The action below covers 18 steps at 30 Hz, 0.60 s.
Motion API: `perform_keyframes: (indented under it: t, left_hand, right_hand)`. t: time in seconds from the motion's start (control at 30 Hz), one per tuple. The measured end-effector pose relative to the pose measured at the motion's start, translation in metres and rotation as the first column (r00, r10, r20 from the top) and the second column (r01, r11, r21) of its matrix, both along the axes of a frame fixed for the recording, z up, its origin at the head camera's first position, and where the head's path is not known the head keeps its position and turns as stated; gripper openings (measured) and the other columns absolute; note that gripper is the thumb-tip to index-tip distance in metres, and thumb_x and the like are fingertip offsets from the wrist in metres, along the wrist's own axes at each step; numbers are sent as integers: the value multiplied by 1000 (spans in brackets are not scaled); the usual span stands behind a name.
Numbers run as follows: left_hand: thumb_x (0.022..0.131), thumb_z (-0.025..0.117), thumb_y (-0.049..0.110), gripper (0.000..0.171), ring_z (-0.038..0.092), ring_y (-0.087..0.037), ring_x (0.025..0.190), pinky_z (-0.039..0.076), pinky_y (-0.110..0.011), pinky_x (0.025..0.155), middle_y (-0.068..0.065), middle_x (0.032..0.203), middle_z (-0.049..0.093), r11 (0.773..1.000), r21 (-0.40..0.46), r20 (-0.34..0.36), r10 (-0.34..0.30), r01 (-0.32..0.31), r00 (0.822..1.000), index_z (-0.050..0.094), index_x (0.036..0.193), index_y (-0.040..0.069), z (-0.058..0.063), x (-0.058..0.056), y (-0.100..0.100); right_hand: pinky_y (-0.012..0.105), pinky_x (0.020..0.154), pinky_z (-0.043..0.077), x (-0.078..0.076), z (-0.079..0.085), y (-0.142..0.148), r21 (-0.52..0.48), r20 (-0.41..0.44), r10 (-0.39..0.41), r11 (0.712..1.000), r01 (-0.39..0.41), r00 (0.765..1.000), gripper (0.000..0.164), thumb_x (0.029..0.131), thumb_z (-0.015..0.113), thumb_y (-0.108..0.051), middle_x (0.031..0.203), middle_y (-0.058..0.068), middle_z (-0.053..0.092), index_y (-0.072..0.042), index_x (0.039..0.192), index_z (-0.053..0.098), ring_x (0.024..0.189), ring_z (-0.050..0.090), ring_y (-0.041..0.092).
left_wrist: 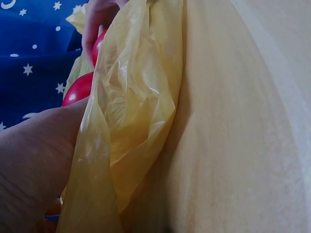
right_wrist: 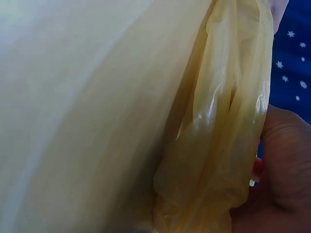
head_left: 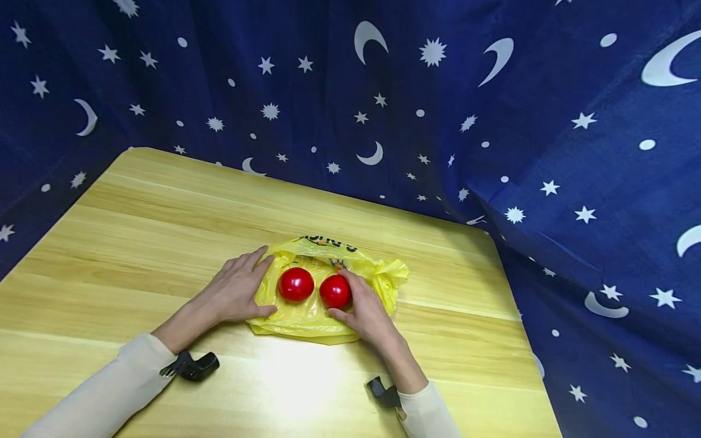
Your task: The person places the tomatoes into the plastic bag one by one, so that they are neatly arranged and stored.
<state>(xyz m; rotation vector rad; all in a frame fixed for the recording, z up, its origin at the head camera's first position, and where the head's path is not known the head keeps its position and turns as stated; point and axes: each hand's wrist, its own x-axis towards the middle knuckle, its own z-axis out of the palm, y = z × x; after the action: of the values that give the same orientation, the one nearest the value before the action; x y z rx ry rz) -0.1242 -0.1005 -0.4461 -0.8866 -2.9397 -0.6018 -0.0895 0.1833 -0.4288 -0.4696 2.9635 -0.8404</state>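
Note:
A yellow plastic bag [head_left: 301, 325] lies crumpled on the table, its mouth spread wide. Two glossy red tomatoes sit on it side by side, the left tomato [head_left: 296, 285] and the right tomato [head_left: 335, 291]. My left hand [head_left: 232, 292] rests on the bag's left edge, thumb and fingers spread, not touching the left tomato. With thumb and fingers around its right side, my right hand [head_left: 368, 307] holds the right tomato. In the left wrist view, a raised fold of the bag [left_wrist: 133, 102] hides most of both tomatoes. The bag [right_wrist: 218, 131] hides my right fingertips in the right wrist view.
The light wooden table [head_left: 137, 243] extends around the bag, with a bright glare near its front. A dark blue curtain [head_left: 306, 121] with white moons and stars hangs behind the table and along its right side. Black wrist mounts [head_left: 197, 367] sit at both cuffs.

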Motion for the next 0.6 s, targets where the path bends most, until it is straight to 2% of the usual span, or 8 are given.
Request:
perform_keyframes:
  t: [0.3,0.6]
  left_hand:
    - [66,74,59,102,34,-42,130,30,-59,101,-26,149,25,1000,15,-13,-4,4,1000,40,140,-2,0,-2,-1]
    - [66,75,58,101,33,-42,131,29,-58,101,-26,150,24,1000,20,-25,-6,6,1000,40,141,0,5,-2,-4]
  right_hand:
    - [44,96,43,1,2,2,25,-36,30,999,-29,999,85,72,83,-25,134,12,49,-10,143,39,119,51,28]
    - [41,98,42,5,17,2,39,-74,27,999,-24,997,77,76,80,-26,134,5,50,-16,142,41,120,50,22]
